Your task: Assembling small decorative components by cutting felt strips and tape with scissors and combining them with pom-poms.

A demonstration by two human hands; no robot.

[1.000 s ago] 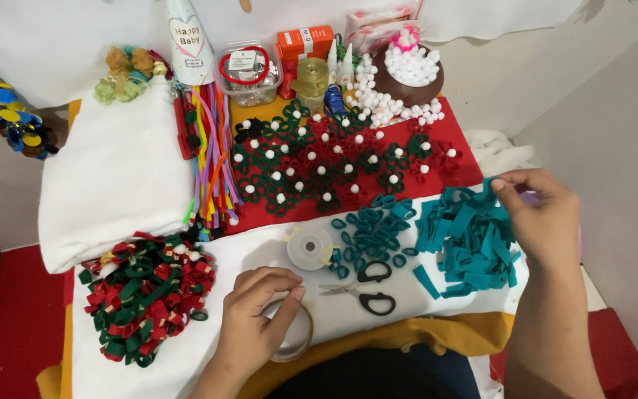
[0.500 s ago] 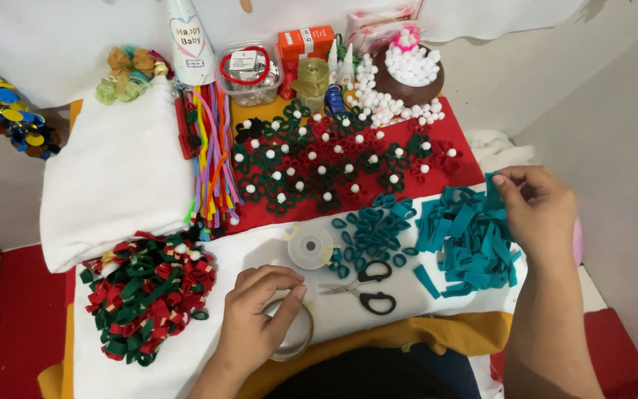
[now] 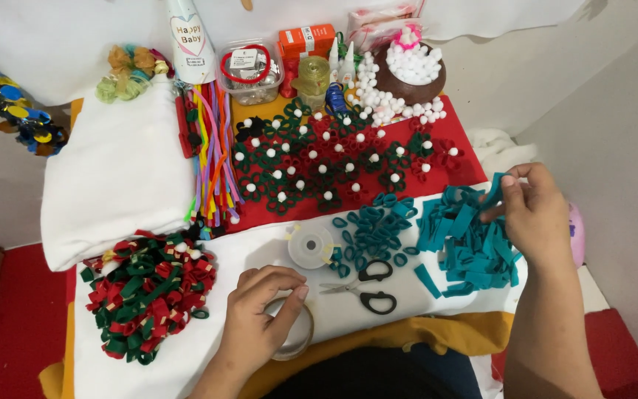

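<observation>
My right hand (image 3: pixel 534 216) pinches one teal felt strip (image 3: pixel 493 191) at the top right of a loose pile of teal strips (image 3: pixel 465 240). My left hand (image 3: pixel 260 316) lies over a roll of clear tape (image 3: pixel 297 336) near the table's front edge, fingers curled on its rim. Black-handled scissors (image 3: pixel 367 288) lie between the two hands. Several teal felt loops (image 3: pixel 369 229) sit beside a small spool of clear thread (image 3: pixel 310 246).
A heap of red and green felt loops (image 3: pixel 149 288) lies at the front left. Felt flowers with white pompoms (image 3: pixel 319 159) cover a red cloth. Pipe cleaners (image 3: pixel 212 159), a folded white cloth (image 3: pixel 112 170), a bowl of pompoms (image 3: pixel 411 70), glue bottles and boxes stand behind.
My right hand has drawn slightly back from the pile with a teal strip pinched in its fingers. My left hand stays on the tape roll.
</observation>
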